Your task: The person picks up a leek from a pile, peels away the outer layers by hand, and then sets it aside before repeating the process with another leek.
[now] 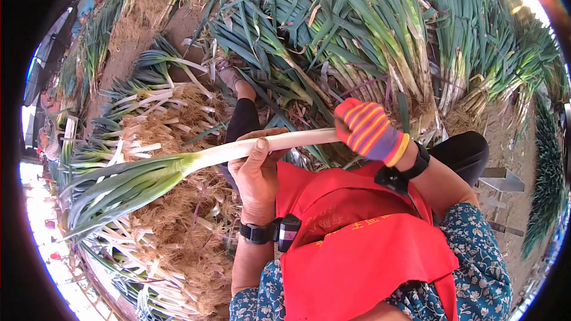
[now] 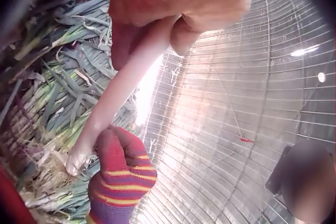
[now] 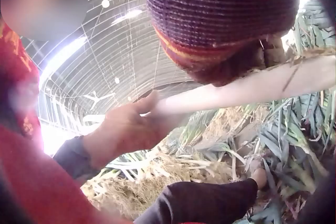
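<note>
A long green onion (image 1: 297, 138) lies across the front of the body, its white stalk toward the right and its green leaves spreading to the left. The bare left hand (image 1: 257, 178) grips the stalk at about mid-length, thumb on top. At the stalk's white end is the right hand (image 1: 370, 132), in a striped knit glove, with its fingers curled. In the left wrist view the gloved fingertips (image 2: 107, 139) pinch at the side of the stalk, just short of its end. A brownish strip lies along the stalk beside the glove in the right wrist view.
Green onions with tangled brown roots (image 1: 184, 249) are heaped at the left. Large leafy bundles (image 1: 357, 30) stand ahead and to the right. The person wears a red apron (image 1: 363, 255), and one foot (image 1: 229, 77) is among the leaves. A metal frame (image 1: 502, 179) is at the right.
</note>
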Tool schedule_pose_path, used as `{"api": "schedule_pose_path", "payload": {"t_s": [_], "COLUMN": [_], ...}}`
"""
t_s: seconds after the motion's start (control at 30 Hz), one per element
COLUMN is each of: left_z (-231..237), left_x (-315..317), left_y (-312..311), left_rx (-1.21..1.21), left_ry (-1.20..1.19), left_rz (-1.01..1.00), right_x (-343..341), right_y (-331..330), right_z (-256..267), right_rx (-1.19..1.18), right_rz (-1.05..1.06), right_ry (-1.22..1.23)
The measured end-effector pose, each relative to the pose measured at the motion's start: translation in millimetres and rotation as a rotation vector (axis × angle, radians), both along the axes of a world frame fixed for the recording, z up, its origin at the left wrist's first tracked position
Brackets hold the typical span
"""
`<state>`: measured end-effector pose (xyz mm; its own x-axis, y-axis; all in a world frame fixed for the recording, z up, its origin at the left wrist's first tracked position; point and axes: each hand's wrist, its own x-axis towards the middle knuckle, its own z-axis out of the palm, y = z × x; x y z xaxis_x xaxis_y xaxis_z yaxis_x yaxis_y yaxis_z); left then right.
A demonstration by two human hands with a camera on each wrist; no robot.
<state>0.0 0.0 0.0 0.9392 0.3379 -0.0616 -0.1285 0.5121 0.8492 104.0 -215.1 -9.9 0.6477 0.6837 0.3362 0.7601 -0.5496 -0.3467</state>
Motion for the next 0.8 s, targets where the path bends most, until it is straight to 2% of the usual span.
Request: {"api": "schedule_pose_path", "payload": {"t_s": [0.1,0.17,0.2,0.23,0.3,0.4,0.5,0.53,0.57,0.63,0.7,0.77,0.8], "left_z": [-2,-3,-3,-4,-4,-2,1,2,3,0,-1,0,-1], "left_x": [2,-1,-2,0,2,2,-1,-4,-5,-8,-13,-19,-22], "left_y": [1,11,15,17,11,6,6,7,8,19,35,51,62], "left_rx": [-0.019,-0.002,0.004,0.001,-0.021,-0.011,-0.001,0.012,0.025,0.032,0.043,0.03,0.04], "left_ry": [-0.032,-0.031,-0.03,-0.027,-0.017,-0.033,-0.027,-0.024,-0.022,-0.017,-0.014,0.025,0.048], "left_rz": [0.015,0.03,0.033,0.045,0.047,0.038,0.032,0.039,0.043,0.076,0.111,0.285,0.305], "right_x": [14,12,8,4,-6,-16,-14,-11,-6,8,36,41,45], "right_y": [-17,-21,-21,-18,-13,2,5,6,3,-14,-56,-94,-106], "right_z": [-19,-31,-28,-19,5,17,14,10,6,-8,-62,-97,-109], "right_rx": [0.067,0.211,0.193,0.199,0.312,0.239,0.159,0.128,0.129,0.045,-0.095,-0.72,-0.716], "right_rz": [-0.094,-0.205,-0.228,-0.231,0.032,0.117,0.114,0.003,0.0,-0.116,-0.11,-0.422,-0.414], "right_ry": [-0.054,-0.126,-0.022,-0.026,-0.137,-0.074,0.035,-0.04,-0.039,-0.011,-0.236,-0.05,-0.054]}}
